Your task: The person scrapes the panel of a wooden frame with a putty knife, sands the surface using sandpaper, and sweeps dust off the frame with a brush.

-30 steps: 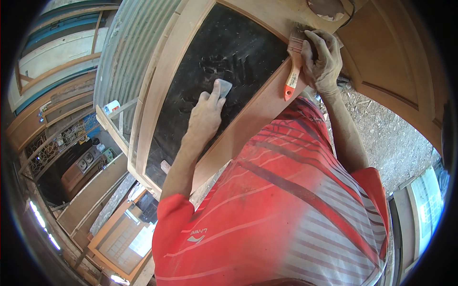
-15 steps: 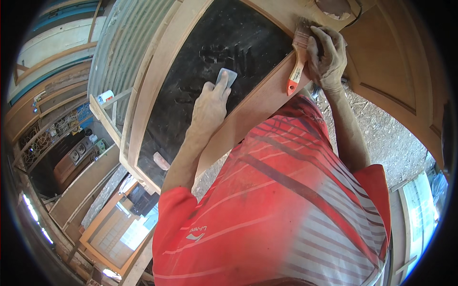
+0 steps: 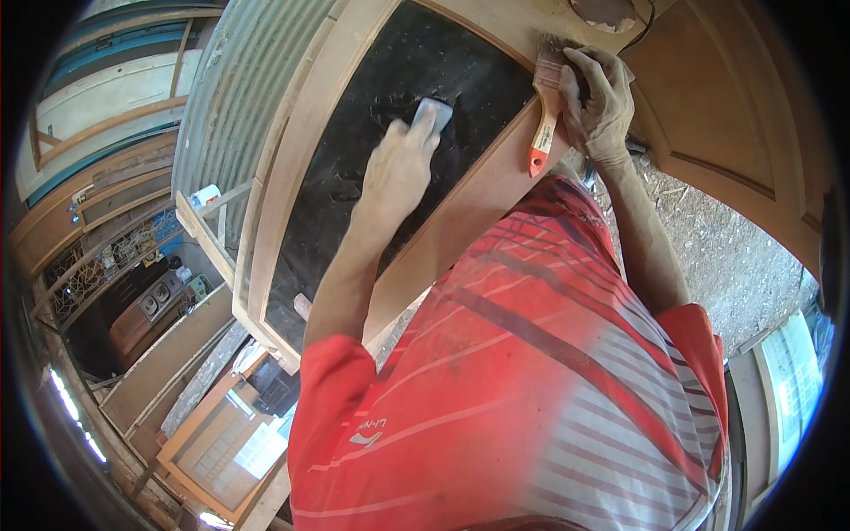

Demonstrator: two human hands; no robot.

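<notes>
My left hand (image 3: 396, 173) presses a small, light blue-grey rectangular pad (image 3: 432, 118) against the black panel (image 3: 390, 53). The index finger lies along the pad's top; the other fingers are curled. Loose dark smudges show around the pad. At the upper right, my right hand (image 3: 600, 111) rests on the wooden frame, fingers loosely bent, with a gap between thumb and forefinger. Close by its fingertips lies a paintbrush (image 3: 546, 111) with dusty bristles and a red-ended wooden handle, resting across the frame's rail (image 3: 460, 217). Whether the fingertips touch the brush is hard to make out.
A pinkish piece (image 3: 302, 306) lies at the panel's near left corner, partly behind my left forearm. A round brown disc (image 3: 605, 12) is on the frame at the top. Corrugated sheeting (image 3: 217, 115) stands left; a curved wooden panel (image 3: 717, 115) rises right, above the littered floor (image 3: 699, 234).
My left hand has slid the pad farther up the black panel and slightly right. The right hand and brush stay together at the frame; the view has shifted slightly.
</notes>
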